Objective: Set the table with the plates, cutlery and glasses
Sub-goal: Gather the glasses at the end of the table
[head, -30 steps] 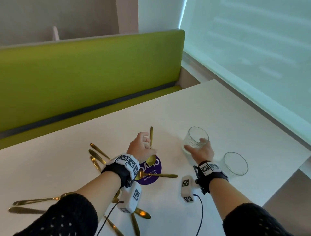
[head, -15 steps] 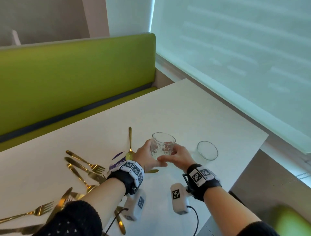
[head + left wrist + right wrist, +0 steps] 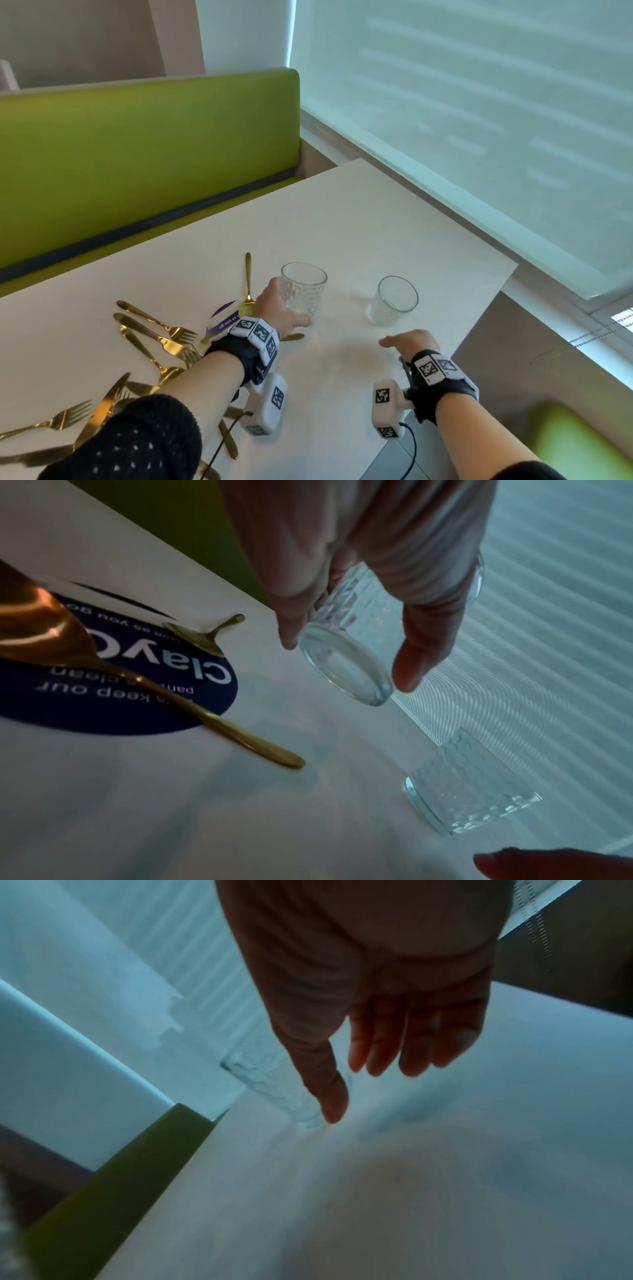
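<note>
My left hand (image 3: 279, 310) (image 3: 346, 666) grips a clear textured glass (image 3: 304, 288) (image 3: 346, 653) and holds it just above the white table (image 3: 394, 222). A second glass (image 3: 394, 305) (image 3: 469, 802) (image 3: 274, 1088) stands on the table to the right. My right hand (image 3: 407, 342) (image 3: 377, 1066) hovers open and empty just in front of that second glass, fingers straight. Several gold forks, knives and spoons (image 3: 154, 335) lie scattered at the left. One gold spoon (image 3: 247, 287) (image 3: 202, 639) rests with its bowl on a round purple sticker (image 3: 222, 322) (image 3: 120, 685). No plates are in view.
A green bench (image 3: 137, 164) runs along the table's far side. A window with a pale blind (image 3: 479, 120) lines the right. The table's right edge (image 3: 479, 329) drops off close behind the second glass, with a green seat (image 3: 575, 442) below.
The glass went from my right hand to my left, which let go of a gold spoon. My right hand drew back to the right and opened.
</note>
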A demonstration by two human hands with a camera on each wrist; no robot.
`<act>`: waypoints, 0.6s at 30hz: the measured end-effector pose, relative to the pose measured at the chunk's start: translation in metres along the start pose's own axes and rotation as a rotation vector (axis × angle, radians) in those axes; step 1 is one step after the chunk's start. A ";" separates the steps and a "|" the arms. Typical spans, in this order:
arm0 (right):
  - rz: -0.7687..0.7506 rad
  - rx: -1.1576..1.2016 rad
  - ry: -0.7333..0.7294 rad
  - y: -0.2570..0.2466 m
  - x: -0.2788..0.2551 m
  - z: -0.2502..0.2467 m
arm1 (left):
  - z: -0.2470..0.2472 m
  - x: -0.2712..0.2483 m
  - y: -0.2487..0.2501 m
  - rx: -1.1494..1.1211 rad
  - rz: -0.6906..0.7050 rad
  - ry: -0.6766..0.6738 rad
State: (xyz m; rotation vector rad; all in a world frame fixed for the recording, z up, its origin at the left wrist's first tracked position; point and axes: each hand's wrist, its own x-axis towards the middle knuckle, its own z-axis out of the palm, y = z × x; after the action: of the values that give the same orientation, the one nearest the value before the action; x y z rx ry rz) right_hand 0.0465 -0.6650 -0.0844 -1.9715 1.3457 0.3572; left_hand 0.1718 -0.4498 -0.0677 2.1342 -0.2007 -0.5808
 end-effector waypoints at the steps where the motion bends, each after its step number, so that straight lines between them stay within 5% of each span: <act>1: 0.009 0.059 0.055 0.003 0.005 -0.001 | -0.001 0.000 0.000 -0.004 -0.006 0.012; 6: -0.115 0.338 0.208 -0.005 0.016 0.008 | -0.011 -0.001 -0.005 -0.034 -0.043 0.044; 18: -0.175 0.400 0.354 -0.025 0.017 0.035 | -0.065 -0.025 -0.048 -0.060 -0.141 0.191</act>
State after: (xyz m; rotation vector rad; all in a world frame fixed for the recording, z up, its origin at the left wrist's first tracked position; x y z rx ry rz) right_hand 0.0813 -0.6478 -0.1092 -1.8412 1.3173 -0.3364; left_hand 0.1774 -0.3658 -0.0658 2.1413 0.0729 -0.4532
